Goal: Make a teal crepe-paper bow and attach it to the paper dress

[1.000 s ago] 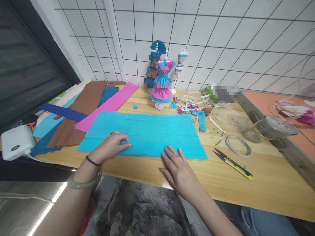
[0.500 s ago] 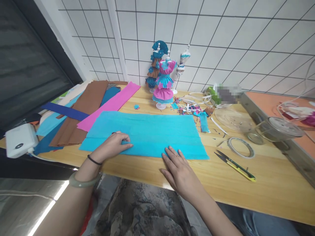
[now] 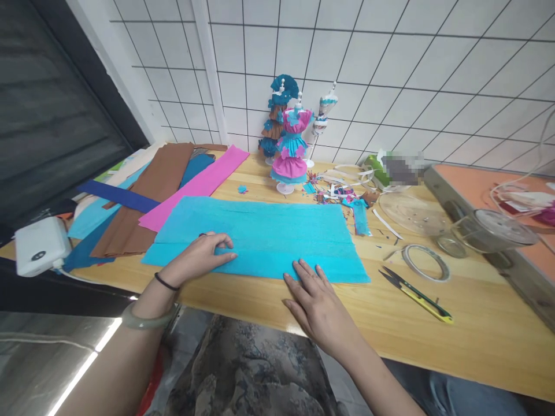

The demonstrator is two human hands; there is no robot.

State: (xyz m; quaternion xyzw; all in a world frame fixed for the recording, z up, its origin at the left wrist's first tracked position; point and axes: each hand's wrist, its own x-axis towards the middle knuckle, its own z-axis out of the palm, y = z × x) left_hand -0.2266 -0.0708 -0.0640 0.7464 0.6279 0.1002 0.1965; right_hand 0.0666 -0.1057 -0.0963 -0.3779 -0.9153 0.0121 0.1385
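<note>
A wide sheet of turquoise crepe paper (image 3: 269, 231) lies flat near the table's front edge, with a crease running along its length. My left hand (image 3: 207, 254) rests on its left part, fingers loosely curled and thumb apart, with nothing between them. On the front edge of the paper, right of the middle, my right hand (image 3: 315, 300) lies flat with its fingers stretched out. Yellow-handled thread snips (image 3: 418, 296) lie to the right of the paper, beside a roll of narrow tape (image 3: 425, 263).
Behind stand small dress forms in ruffled paper, one pink and turquoise (image 3: 291, 144). Brown crepe paper (image 3: 147, 196) and a pink strip (image 3: 195, 188) lie at left, near a white device (image 3: 42, 245). Paper scraps (image 3: 336, 193) and a clear jar (image 3: 492, 231) are at right.
The camera view has shifted very slightly. Both hands stay in about the same places on the turquoise paper.
</note>
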